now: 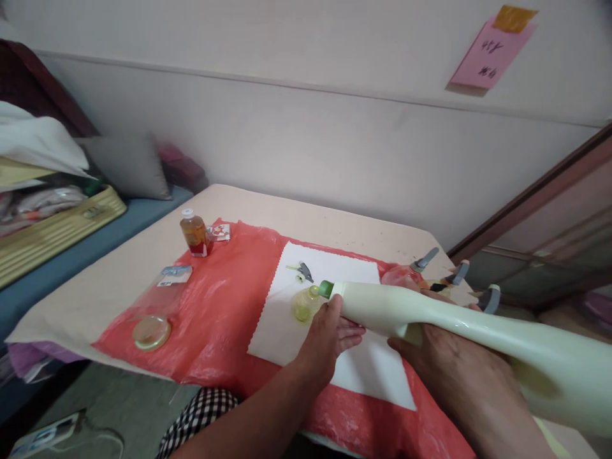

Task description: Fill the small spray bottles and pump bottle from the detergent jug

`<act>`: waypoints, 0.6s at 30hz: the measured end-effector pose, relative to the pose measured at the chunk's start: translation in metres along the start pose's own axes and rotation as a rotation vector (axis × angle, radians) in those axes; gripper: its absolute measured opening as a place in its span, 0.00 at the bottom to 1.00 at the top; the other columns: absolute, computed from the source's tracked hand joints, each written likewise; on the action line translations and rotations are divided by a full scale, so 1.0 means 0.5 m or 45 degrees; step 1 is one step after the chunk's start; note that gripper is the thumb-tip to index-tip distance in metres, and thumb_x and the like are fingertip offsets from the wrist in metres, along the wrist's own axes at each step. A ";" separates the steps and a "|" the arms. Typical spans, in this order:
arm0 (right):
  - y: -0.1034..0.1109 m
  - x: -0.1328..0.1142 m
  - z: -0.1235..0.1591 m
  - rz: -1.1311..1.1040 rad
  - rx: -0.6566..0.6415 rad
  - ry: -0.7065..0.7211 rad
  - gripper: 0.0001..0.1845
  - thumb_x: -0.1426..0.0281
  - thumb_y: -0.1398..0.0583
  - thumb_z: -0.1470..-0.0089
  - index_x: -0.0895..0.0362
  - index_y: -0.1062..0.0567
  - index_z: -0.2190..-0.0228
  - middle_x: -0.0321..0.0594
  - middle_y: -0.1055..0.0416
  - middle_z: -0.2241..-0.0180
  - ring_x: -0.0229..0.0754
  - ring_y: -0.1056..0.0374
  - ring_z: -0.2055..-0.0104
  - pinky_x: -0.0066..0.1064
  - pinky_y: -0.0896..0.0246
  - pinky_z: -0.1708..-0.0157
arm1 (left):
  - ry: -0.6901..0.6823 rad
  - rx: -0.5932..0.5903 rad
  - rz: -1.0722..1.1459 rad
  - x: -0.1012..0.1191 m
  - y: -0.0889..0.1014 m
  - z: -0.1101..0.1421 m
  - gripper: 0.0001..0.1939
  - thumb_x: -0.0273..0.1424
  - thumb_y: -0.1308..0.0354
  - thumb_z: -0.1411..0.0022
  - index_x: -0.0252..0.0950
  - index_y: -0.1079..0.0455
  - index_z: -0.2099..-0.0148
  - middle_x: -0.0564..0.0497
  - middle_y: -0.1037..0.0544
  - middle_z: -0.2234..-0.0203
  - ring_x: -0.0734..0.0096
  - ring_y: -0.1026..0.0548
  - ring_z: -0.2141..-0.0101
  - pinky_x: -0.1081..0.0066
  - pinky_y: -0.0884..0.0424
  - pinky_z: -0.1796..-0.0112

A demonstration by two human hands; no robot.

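Note:
Both my hands hold a large pale green jug, tipped nearly level with its green spout pointing left. My left hand supports the jug's neck, thumb on the side and fingers beneath. My right hand wraps around its handle from below, partly hidden by the jug. Close to the spout is the neck of a small see-through yellowish bottle on a white sheet. Whether liquid flows between them I cannot tell. Beside it lie a dark grey spray head and a small pale ring.
A red plastic sheet covers part of the table. At left stand an amber bottle, a clear packet and a round lidded dish. Grey curved handles show beyond the jug. A pale wall closes the back.

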State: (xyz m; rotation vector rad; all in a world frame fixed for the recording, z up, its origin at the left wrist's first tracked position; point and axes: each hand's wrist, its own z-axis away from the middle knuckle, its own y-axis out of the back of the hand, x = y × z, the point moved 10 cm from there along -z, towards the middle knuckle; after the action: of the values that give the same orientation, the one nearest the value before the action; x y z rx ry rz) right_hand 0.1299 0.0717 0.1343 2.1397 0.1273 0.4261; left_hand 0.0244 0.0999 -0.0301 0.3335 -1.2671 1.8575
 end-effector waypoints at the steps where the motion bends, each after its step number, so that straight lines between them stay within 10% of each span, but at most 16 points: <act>1: 0.000 -0.002 0.000 0.000 -0.002 0.006 0.32 0.57 0.54 0.41 0.59 0.41 0.40 0.59 0.32 0.48 0.66 0.35 0.47 0.58 0.43 0.45 | 0.009 0.005 0.008 -0.001 0.000 0.000 0.32 0.53 0.49 0.36 0.29 0.37 0.46 0.37 0.25 0.62 0.55 0.20 0.61 0.56 0.28 0.52; 18: 0.025 -0.037 -0.014 -0.005 0.061 0.123 0.34 0.65 0.51 0.42 0.59 0.47 0.36 0.60 0.37 0.41 0.69 0.35 0.46 0.63 0.47 0.44 | 0.066 -0.011 0.073 -0.022 0.008 -0.018 0.34 0.55 0.52 0.36 0.27 0.37 0.46 0.34 0.24 0.62 0.54 0.20 0.61 0.55 0.28 0.51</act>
State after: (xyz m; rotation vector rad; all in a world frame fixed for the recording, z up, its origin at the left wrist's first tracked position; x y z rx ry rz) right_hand 0.1094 0.0656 0.1432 2.1661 0.1983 0.5294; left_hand 0.0302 0.1016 -0.0433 0.2456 -1.2609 1.8967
